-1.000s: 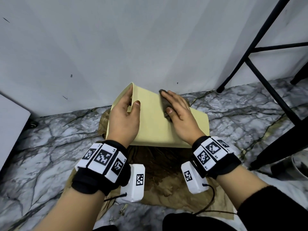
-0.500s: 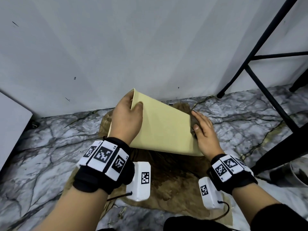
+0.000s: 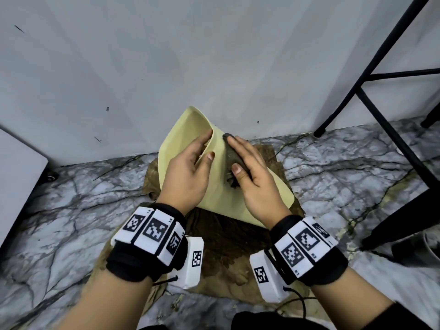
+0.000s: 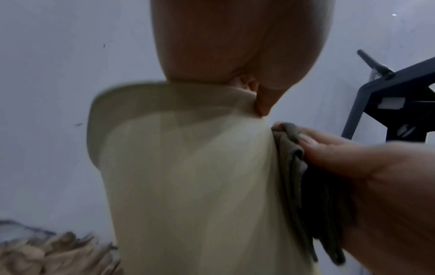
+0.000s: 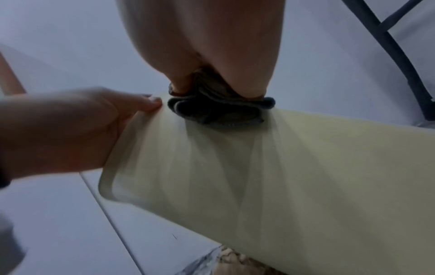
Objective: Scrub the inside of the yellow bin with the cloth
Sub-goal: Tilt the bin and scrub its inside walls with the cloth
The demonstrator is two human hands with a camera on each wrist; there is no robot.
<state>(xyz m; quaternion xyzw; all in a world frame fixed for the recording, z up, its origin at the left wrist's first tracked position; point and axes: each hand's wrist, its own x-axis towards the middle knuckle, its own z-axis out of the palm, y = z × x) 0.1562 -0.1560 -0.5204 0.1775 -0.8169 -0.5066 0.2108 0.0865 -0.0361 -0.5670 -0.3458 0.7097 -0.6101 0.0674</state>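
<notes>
The pale yellow bin (image 3: 216, 186) lies tilted on its side on a brown sheet, its open mouth turned up and to the left. My left hand (image 3: 190, 167) grips the rim at its upper corner, fingers inside and thumb outside. My right hand (image 3: 250, 172) holds a bunched dark grey cloth (image 3: 231, 153) against the bin's outer wall just below the rim, fingers flat over it and thumb at its side. In the left wrist view the cloth (image 4: 294, 167) sits between the right hand (image 4: 353, 163) and the bin (image 4: 188, 176). The right wrist view shows the cloth (image 5: 216, 111) pressed on the bin (image 5: 259, 176).
A crumpled, stained brown sheet (image 3: 221, 253) covers the marble floor (image 3: 71, 210) under the bin. A white wall (image 3: 166, 55) rises right behind. Black metal frame legs (image 3: 392, 139) stand at the right, a white panel (image 3: 16, 175) at the left.
The bin has been turned, so its mouth now shows at the upper left. My right hand moved with the cloth from the bin's right end up to near the rim. The left hand kept its grip.
</notes>
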